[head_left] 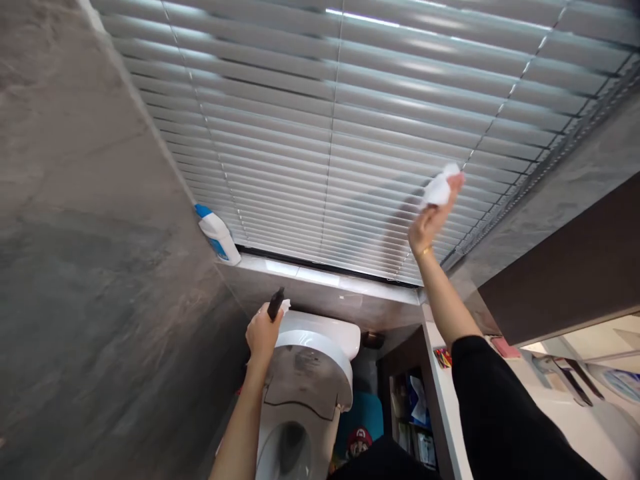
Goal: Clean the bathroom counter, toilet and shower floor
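Against the lower right part of the silver venetian blind (280,153), my right hand (431,220) holds a white wipe (439,189), which looks like tissue or thin cloth. The wipe is slightly blurred and lies under the fingers. Lower down, in front of the toilet tank (320,324), my left hand (263,331) is closed round a dark, narrow object (275,303); its kind cannot be made out. A bit of white, crumpled material (285,305) sticks out beside that hand.
A white bottle with a blue cap (219,235) stands at the left end of the window sill (320,276). Below is the toilet (313,373), its lid raised. To the right are an open shelf unit (415,413) and a white counter (435,387). A grey wall (100,267) rises on the left.
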### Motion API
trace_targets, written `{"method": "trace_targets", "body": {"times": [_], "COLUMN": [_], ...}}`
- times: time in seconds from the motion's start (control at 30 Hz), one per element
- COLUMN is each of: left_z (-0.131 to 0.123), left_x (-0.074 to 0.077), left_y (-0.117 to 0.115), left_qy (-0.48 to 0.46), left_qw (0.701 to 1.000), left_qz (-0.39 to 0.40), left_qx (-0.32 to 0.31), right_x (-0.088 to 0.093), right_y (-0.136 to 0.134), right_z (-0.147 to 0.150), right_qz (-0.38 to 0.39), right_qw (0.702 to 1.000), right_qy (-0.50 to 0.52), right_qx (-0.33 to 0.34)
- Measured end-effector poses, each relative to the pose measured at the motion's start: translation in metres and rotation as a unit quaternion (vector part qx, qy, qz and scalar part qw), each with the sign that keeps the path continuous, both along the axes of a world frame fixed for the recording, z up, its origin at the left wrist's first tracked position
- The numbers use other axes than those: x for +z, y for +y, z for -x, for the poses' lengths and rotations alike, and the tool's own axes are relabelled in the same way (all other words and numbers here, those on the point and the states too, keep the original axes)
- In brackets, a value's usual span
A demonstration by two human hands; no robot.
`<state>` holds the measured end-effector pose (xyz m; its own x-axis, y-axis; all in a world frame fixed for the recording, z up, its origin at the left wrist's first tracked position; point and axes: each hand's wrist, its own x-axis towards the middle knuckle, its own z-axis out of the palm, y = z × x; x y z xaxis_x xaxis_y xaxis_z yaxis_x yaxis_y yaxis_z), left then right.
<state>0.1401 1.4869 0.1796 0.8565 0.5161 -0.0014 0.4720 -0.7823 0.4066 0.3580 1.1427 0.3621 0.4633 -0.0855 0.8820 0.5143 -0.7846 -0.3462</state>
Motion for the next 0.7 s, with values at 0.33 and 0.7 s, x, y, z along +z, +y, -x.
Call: {"method": "trace_targets", "body": {"times": [0.33, 0.7], "left_z": [0.003, -0.003], "left_x": [0.001, -0.003], "left_y": [-0.006, -0.020], "left_qy": [0.012, 0.033], "left_qw": [1.000, 0.999], "left_qz": [-0.006, -0.032], "left_qx": [0.005, 0.006], "right_x": [-0.102, -0.242], "right_y": [0.036, -0.020], "right_z": [-0.026, 0.065], "right_qz": [0.340, 0.202], "right_qw": [0.920, 0.907], "right_qy": [0.190, 0.340], "right_qx": [0.036, 0.146]}}
